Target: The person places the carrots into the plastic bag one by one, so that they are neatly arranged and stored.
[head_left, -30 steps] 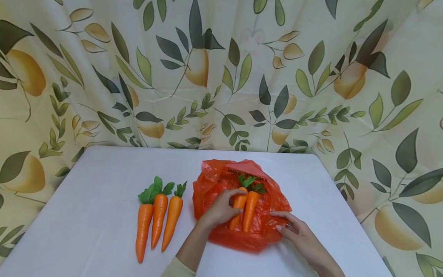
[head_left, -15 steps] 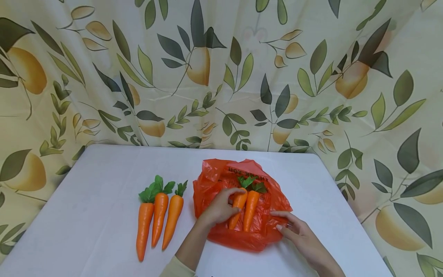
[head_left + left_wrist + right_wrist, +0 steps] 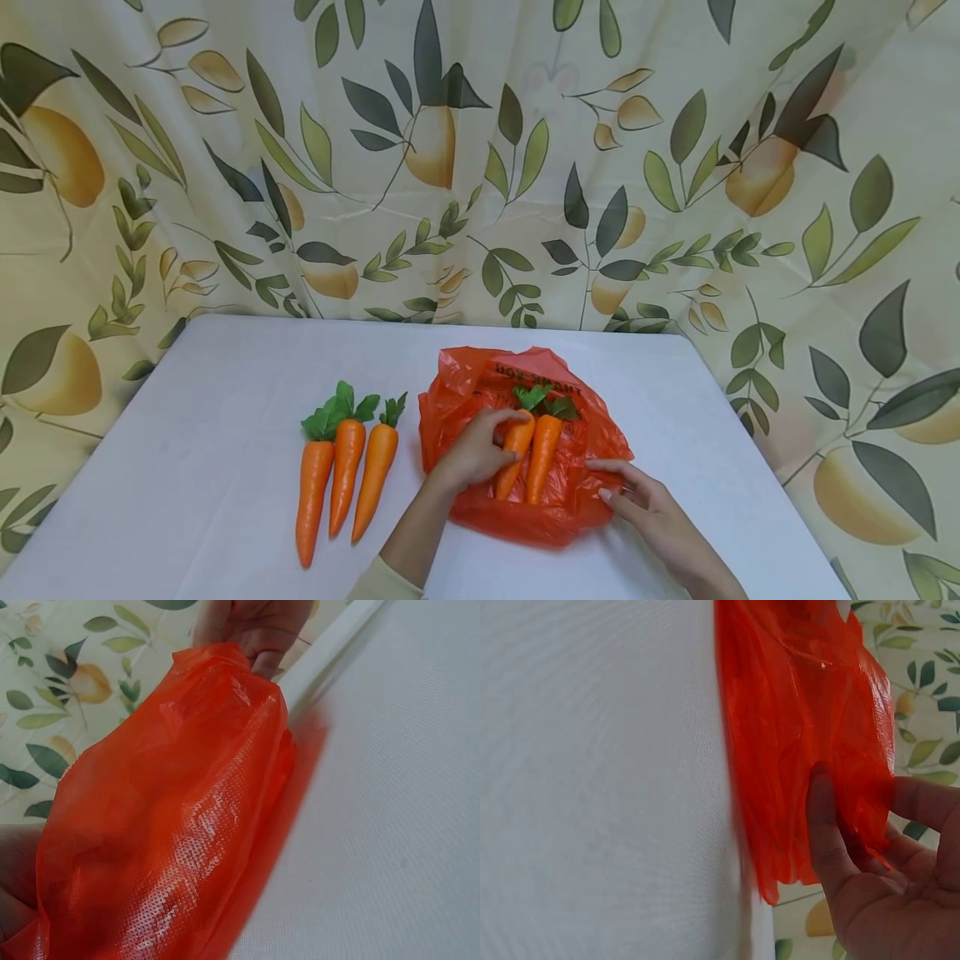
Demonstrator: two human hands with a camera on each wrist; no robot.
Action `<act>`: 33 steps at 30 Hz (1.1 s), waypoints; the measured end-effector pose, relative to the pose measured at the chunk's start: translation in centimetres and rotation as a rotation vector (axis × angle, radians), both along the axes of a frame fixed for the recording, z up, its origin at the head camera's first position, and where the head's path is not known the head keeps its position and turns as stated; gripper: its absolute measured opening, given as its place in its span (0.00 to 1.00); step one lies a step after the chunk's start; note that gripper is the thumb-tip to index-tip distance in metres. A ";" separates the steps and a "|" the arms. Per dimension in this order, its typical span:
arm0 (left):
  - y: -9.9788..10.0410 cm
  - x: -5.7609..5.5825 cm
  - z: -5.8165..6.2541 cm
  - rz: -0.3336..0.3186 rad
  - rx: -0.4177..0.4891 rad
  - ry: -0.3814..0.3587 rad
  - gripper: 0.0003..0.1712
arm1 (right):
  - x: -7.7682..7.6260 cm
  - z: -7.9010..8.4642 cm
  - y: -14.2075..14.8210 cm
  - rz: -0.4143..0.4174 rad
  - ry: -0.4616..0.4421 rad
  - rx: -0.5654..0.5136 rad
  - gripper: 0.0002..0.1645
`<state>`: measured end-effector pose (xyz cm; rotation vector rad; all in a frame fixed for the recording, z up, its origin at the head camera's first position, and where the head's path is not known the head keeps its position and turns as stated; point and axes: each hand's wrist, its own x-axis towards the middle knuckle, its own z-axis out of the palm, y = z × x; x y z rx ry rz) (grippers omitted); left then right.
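A red plastic bag (image 3: pixel 465 383) lies spread open on the table with two orange carrots inside, their green tops toward the back. My left hand (image 3: pixel 480 450) reaches into the bag and holds the left carrot (image 3: pixel 516 446), thumb on one side and fingers on the other. Right beside it lies the second carrot (image 3: pixel 543 458), untouched. My right hand (image 3: pixel 648 504) pinches the bag's right edge; the right wrist view shows the thumb and fingers (image 3: pixel 823 817) on either side of the red plastic (image 3: pixel 780 735). In the left wrist view the bag's side (image 3: pixel 172 810) hides the carrots.
Left of the bag, three more carrots lie side by side on the white table (image 3: pixel 225 400): a left one (image 3: pixel 313 496), a middle one (image 3: pixel 347 475) and a right one (image 3: pixel 375 475). A leaf-and-fruit patterned curtain (image 3: pixel 480 167) hangs behind the table.
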<state>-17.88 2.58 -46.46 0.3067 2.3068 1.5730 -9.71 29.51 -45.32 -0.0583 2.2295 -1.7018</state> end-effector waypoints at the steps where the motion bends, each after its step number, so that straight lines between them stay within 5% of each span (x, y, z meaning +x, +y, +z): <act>1: 0.0 0.0 0.0 0.002 0.001 -0.005 0.28 | 0.0 0.0 0.0 0.002 0.000 0.000 0.27; 20: -0.4 0.2 1.9 0.029 0.007 -0.012 0.26 | -0.1 0.0 -0.1 -0.010 -0.017 0.010 0.27; 33: -2.0 0.6 4.0 -0.036 0.047 0.068 0.23 | 0.0 -0.1 0.0 -0.002 -0.013 -0.009 0.28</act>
